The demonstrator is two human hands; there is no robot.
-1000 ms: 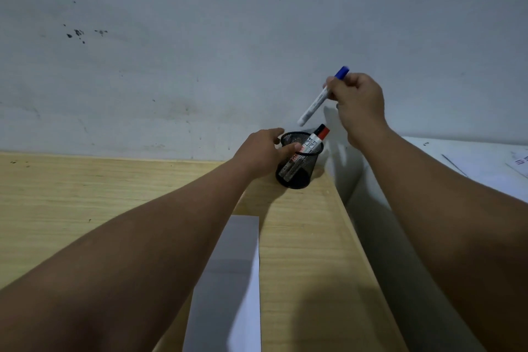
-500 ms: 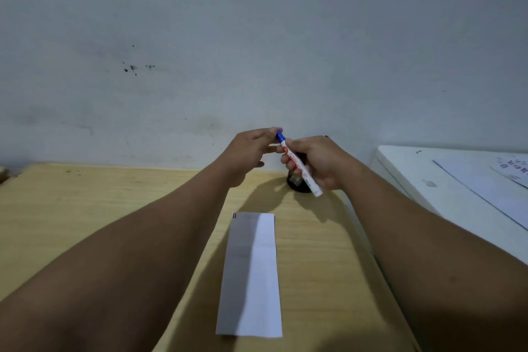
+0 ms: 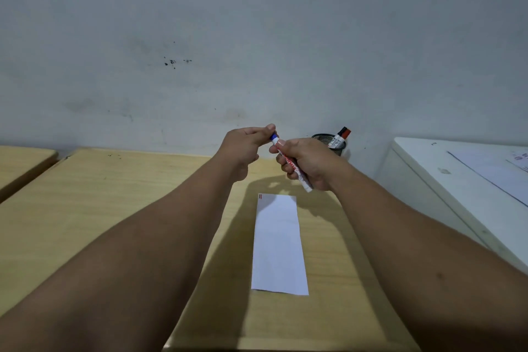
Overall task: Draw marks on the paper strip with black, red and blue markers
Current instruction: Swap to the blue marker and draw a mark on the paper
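The right hand (image 3: pixel 307 163) is gripping the white-barrelled blue marker (image 3: pixel 291 164) in a closed fist, the barrel slanting from the blue cap at eleven o'clock down to its white end at five o'clock. The left hand (image 3: pixel 244 146) is pinching the blue cap (image 3: pixel 273 136) between thumb and fingertips, the other fingers curled; whether the cap is already loose from the barrel is hard to tell. Both hands are hovering above the pale wooden desk (image 3: pixel 114 208). The long white paper strip (image 3: pixel 278 243) is lying flat on the desk at six o'clock from the hands, with small red marks (image 3: pixel 260 196) at its far left corner. At two o'clock from the right hand, a black mesh pen cup (image 3: pixel 331 144) is standing against the grey wall (image 3: pixel 257 37), a red-capped marker (image 3: pixel 341 136) leaning out of it.
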